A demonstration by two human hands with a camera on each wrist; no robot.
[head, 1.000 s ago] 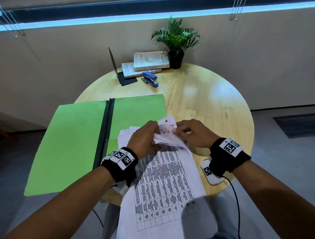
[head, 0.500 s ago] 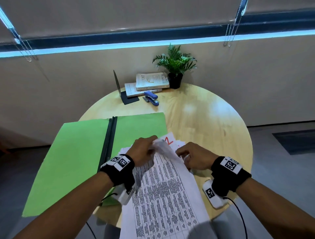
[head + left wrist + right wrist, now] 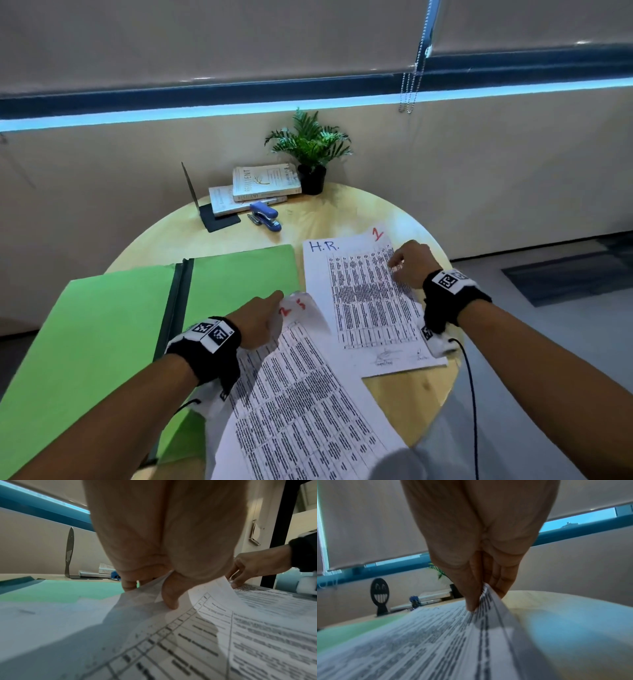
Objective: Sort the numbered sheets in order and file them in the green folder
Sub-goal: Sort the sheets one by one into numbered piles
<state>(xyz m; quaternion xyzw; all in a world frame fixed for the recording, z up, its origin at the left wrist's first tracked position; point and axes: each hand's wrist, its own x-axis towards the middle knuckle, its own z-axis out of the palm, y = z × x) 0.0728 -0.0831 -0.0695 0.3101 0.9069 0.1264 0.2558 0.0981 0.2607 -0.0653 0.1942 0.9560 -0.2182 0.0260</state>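
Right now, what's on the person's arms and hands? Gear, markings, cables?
Both forearms are bare, no sleeves or gloves. Each wrist carries a black band: left band, right band. Each band has white square tags with black coded patterns on top. A white camera unit hangs under each wrist, also tagged. A thin black cable runs from the right unit; another shows by the left one.

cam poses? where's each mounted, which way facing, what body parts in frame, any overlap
Head: on the head, looking down at the round wooden table; both forearms, left hand, right hand.
Left wrist: along the left hand's fingers pinching the white printed stack.
Right wrist: along the right hand pinching the sheet numbered 1.
Shared: blue stapler.
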